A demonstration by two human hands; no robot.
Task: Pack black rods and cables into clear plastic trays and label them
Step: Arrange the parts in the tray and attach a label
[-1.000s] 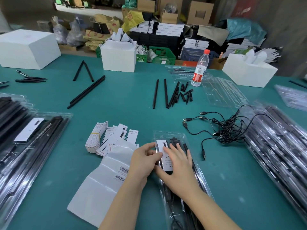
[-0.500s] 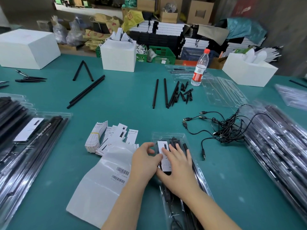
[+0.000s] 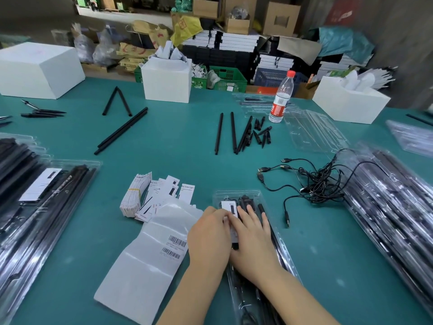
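cables (image 3: 316,184) right of tray (image 3: 236,195) (near edge) — cards (image 3: 150,195) left

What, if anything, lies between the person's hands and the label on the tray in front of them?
Nothing visible does. The left hand and right hand both rest directly on the label, which lies on top of the packed tray. The cables lie apart, to the right.
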